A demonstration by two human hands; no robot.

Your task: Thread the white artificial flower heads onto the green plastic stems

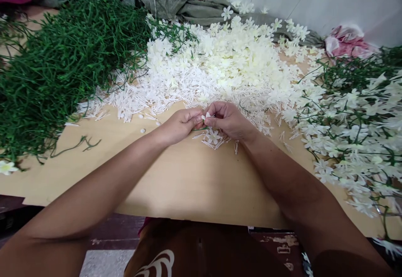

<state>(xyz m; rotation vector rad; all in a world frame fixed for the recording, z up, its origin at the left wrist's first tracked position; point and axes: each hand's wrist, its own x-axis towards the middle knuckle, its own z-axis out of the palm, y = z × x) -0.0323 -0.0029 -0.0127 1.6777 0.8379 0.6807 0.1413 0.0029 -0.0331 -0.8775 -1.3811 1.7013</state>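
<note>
My left hand (pixel 180 124) and my right hand (pixel 228 120) meet at the middle of the tan board (pixel 176 180), fingers pinched together on a small white artificial flower (pixel 207 115). A thin green stem piece (pixel 198 129) seems to run under my left fingers. Just below the hands lies a white flower (pixel 214 136) among a few loose white stamen sticks. Right behind the hands spreads a large heap of white flower heads and stamens (pixel 220 63).
A big pile of bare green plastic stems (pixel 63 59) fills the left. Finished green sprigs with white flowers (pixel 358 126) lie at the right. Grey-green cloth (pixel 194 7) and a pink bag (pixel 347 42) sit at the back by a white wall.
</note>
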